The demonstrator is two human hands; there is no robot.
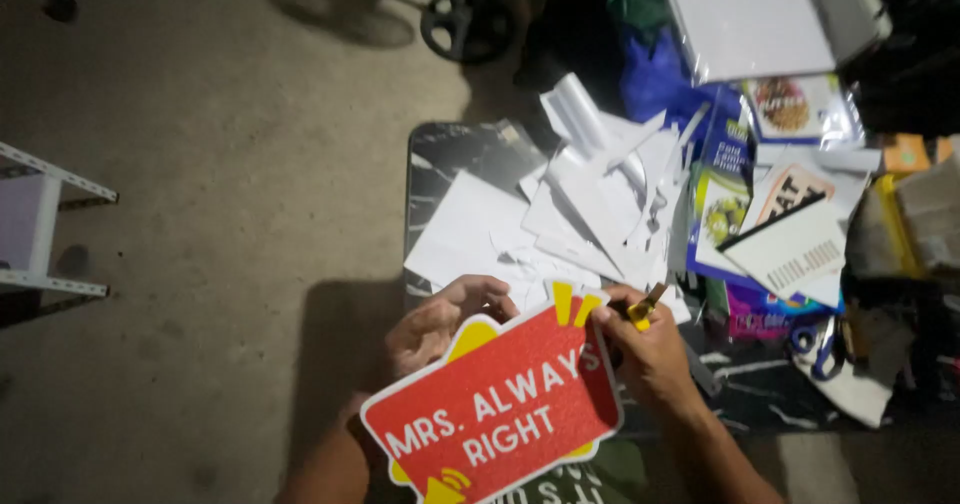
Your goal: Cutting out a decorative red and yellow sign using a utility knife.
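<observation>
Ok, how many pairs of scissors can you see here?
1. The scissors, with blue handles, lie on the table at the right, below the white card. More may be hidden under the paper scraps.

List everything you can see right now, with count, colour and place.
Red and yellow cut-out sign board with white lettering: one, held bottom centre.
Small yellow-handled cutting tool: one, at the sign's top right edge.
White paper scraps: a heap, on the dark marbled table.
Printed colourful packets: several, right of the scraps.
Blue-handled scissors: one pair, table's right side.
White metal rack: one, far left.
Left hand: fingers gripping the sign.
Right hand: holding the cutting tool.
</observation>
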